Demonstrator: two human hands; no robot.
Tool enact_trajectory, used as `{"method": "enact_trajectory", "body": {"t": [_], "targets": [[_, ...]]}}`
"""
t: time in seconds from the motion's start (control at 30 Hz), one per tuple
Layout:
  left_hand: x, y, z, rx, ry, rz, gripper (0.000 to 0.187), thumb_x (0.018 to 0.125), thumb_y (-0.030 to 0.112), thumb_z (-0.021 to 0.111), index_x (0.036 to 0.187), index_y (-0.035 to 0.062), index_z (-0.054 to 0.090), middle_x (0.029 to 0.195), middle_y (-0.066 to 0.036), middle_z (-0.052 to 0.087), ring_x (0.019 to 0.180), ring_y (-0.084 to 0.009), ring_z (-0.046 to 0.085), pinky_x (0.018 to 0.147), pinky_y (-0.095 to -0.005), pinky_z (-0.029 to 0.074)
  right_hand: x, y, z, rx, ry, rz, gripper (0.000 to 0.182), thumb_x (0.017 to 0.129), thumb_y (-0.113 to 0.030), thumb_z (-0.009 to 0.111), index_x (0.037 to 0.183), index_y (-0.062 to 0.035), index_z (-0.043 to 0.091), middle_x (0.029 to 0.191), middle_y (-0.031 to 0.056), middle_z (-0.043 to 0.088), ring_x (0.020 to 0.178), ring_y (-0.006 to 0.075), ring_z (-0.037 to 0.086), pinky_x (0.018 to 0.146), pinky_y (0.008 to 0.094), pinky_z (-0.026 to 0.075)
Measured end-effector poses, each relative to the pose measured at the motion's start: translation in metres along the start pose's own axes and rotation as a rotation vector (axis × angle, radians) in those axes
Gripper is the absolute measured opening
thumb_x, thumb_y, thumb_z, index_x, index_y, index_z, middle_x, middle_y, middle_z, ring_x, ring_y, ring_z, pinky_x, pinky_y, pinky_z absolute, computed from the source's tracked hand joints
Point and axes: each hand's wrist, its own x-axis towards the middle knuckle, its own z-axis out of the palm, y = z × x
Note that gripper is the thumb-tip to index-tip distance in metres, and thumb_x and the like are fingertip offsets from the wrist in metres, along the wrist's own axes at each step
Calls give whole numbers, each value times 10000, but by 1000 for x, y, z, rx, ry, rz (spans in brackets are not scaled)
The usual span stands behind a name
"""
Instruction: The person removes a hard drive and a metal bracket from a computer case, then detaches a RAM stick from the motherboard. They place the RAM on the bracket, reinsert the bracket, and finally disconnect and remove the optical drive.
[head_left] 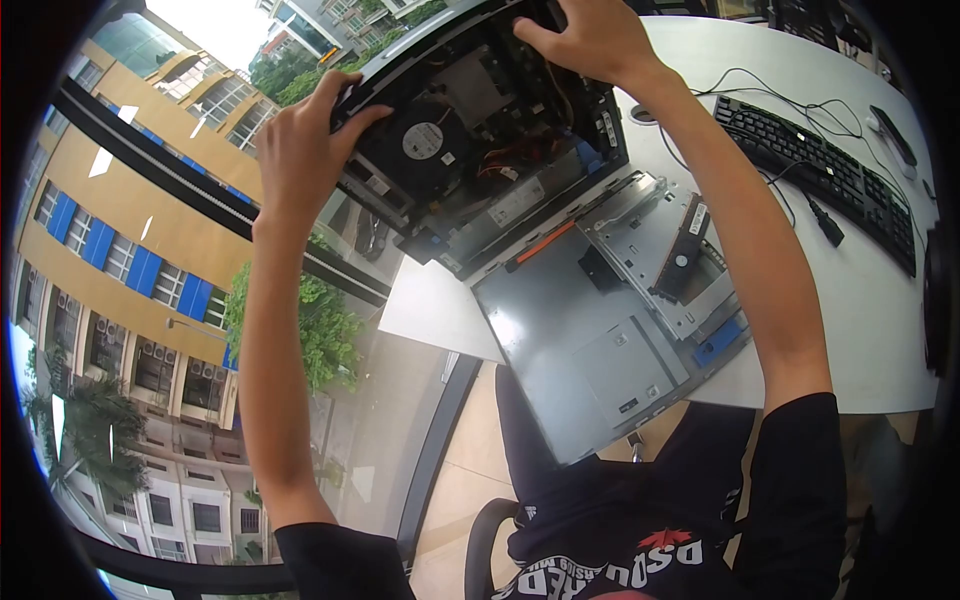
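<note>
An opened desktop computer case [520,190] stands at the table's edge, its inside facing me. A round black fan with a white label [423,141], several cables and metal parts show within it. My left hand [305,150] grips the upper left corner, thumb inside and fingers over the rim. At the upper right, my right hand [595,42] holds the top edge, its thumb pointing inward and its other fingers partly cut off by the frame. A hinged metal side panel [560,320] with a drive bracket [660,250] lies folded down toward my lap.
On the white table [860,370] to the right lie a black keyboard [815,180], loose cables and a black plug [826,222]. A large window with a dark frame [180,165] runs along the left. Part of a chair [485,540] shows below.
</note>
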Motion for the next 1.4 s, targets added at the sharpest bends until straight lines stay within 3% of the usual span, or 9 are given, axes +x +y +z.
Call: {"method": "enact_trajectory", "body": {"t": [0.2,0.5,0.6,0.7,0.8,1.1,1.2,1.4], "targets": [[-1,2,2,-26,7,-50,431,831,442,836,1152,173,734,781,-83,758,699,-261,733,695,-348,547,-1,-1,0,12,0,-5,568,866,-369,677,1341,-87,548,1366,165,570,1282,427,525,1080,494,463],[1,-7,-14,-138,-80,33,434,838,355,853,1214,170,737,776,-97,758,657,-227,718,682,-324,533,-2,-2,-9,30,-22,-15,563,856,-318,648,1358,-86,540,1383,166,563,1287,442,508,1091,495,452],[-1,-6,-11,-98,-20,60,423,846,368,844,1198,157,739,766,-103,752,643,-221,708,670,-332,527,-2,1,-8,28,-5,-31,566,845,-295,636,1358,-77,538,1390,172,560,1282,452,512,1093,499,453],[2,-2,-10,-84,-32,47,435,881,498,782,1135,149,731,736,-93,743,643,-277,719,640,-382,536,-2,3,-8,29,-20,-29,581,837,-281,628,1365,-59,532,1397,185,554,1280,465,514,1095,505,454],[5,-4,-9,-43,-56,45,415,865,427,814,1155,141,733,757,-100,747,653,-272,714,663,-351,530,1,6,-4,24,-43,-28,596,833,-275,625,1373,-44,526,1400,196,549,1281,475,512,1092,511,456],[6,-7,-3,27,-57,102,412,897,447,775,1143,129,687,680,-122,694,649,-319,704,622,-409,522,2,0,-8,36,-64,8,604,844,-299,636,1378,-41,524,1406,202,543,1307,470,493,1097,514,447],[6,-13,1,38,12,192,482,927,567,689,1089,114,663,610,-101,666,561,-324,672,579,-417,523,3,0,-6,10,-49,-3,615,851,-335,657,1376,-43,525,1401,201,548,1303,463,502,1097,510,445],[6,-9,-1,53,-29,151,512,927,579,681,1057,85,652,603,-108,662,558,-320,675,577,-427,533,1,-3,-7,26,-44,-4,623,858,-364,670,1374,-44,529,1396,201,555,1304,451,512,1103,502,441]]}}
